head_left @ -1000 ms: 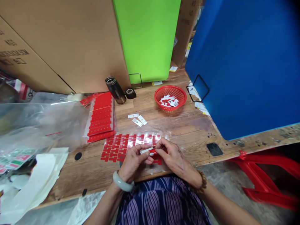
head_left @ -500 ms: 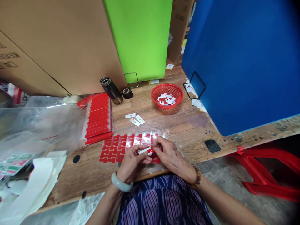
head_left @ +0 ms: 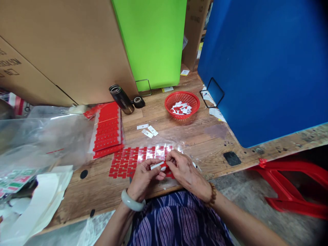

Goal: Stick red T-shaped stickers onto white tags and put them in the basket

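Observation:
My left hand (head_left: 145, 176) pinches a small white strip (head_left: 157, 165) near the table's front edge. Close beside it, the closed fingers of my right hand (head_left: 183, 171) meet at a small red piece (head_left: 165, 164) by the strip's right end. Both hands are over a clear sheet of red shapes (head_left: 132, 160) lying on the wooden table. Beyond the sheet lie several small white cards (head_left: 147, 133). A red basket (head_left: 196, 109) farther back holds white and red pieces.
A black flask (head_left: 121, 99) stands behind, next to its lid (head_left: 138, 102). Stacked red sheets (head_left: 106, 133) and clear plastic (head_left: 51, 140) are at left. Green (head_left: 153, 41) and blue (head_left: 266, 68) panels rise behind. A red stool (head_left: 284, 184) is at right.
The view has shifted very slightly. Both hands keep nearly the same place, with a small movement of the right fingers at the strip's end.

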`<state>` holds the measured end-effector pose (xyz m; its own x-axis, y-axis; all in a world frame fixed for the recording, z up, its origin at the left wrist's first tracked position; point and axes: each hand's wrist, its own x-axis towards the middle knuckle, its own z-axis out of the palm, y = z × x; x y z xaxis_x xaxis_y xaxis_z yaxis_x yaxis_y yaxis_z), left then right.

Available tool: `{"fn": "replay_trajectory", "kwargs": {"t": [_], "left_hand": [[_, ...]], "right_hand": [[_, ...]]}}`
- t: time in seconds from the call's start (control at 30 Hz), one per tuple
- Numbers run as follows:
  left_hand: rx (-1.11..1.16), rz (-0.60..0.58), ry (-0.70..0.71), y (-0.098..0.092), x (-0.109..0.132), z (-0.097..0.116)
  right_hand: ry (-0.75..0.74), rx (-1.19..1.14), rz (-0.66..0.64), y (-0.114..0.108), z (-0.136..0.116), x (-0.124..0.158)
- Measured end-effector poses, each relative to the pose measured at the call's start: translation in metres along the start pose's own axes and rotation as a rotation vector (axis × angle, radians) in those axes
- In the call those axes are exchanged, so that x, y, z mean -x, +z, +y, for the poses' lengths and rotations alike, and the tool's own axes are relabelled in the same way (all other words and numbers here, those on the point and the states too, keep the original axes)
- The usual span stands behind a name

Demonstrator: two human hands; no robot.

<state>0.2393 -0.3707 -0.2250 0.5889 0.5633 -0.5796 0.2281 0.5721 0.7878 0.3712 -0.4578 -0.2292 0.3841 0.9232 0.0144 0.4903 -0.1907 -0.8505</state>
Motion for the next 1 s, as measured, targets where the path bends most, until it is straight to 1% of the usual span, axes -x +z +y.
{"fn": "replay_trajectory", "kwargs": {"t": [0.27, 0.4, 0.43, 0.5, 0.57, 0.63, 0.7, 0.77, 0.87, 1.0], "left_hand": [[0.024, 0.025, -0.013, -0.002, -0.005, -0.006], [0.071, 0.044, -0.064, -0.003, -0.003, -0.004], [0.081, 0.053, -0.070, -0.003, -0.002, -0.003], [0.088, 0.069, -0.066, -0.002, -0.001, -0.001], [0.087, 0.070, -0.059, -0.002, -0.001, 0.001], [0.084, 0.062, -0.058, -0.001, -0.001, 0.001], [0.085, 0.056, -0.054, 0.000, -0.001, 0.000], [0.089, 0.038, -0.045, -0.001, -0.001, -0.002], [0.089, 0.022, -0.013, -0.002, 0.000, -0.003], [0.103, 0.067, 0.038, -0.002, 0.001, -0.002]], "right_hand": [[-0.017, -0.003, 0.063, 0.009, 0.015, 0.001], [0.055, -0.107, 0.194, 0.002, 0.027, -0.005], [0.079, -0.150, 0.204, 0.000, 0.030, -0.006], [0.125, -0.244, 0.156, -0.003, 0.033, -0.006], [0.159, -0.351, 0.058, -0.002, 0.033, -0.003], [0.191, -0.467, -0.030, 0.003, 0.030, 0.002], [0.231, -0.570, -0.089, 0.010, 0.025, 0.005], [0.269, -0.644, -0.112, 0.016, 0.021, 0.007], [0.301, -0.753, -0.108, 0.019, 0.015, 0.006], [0.324, -0.904, -0.124, 0.017, 0.011, 0.007]]}}
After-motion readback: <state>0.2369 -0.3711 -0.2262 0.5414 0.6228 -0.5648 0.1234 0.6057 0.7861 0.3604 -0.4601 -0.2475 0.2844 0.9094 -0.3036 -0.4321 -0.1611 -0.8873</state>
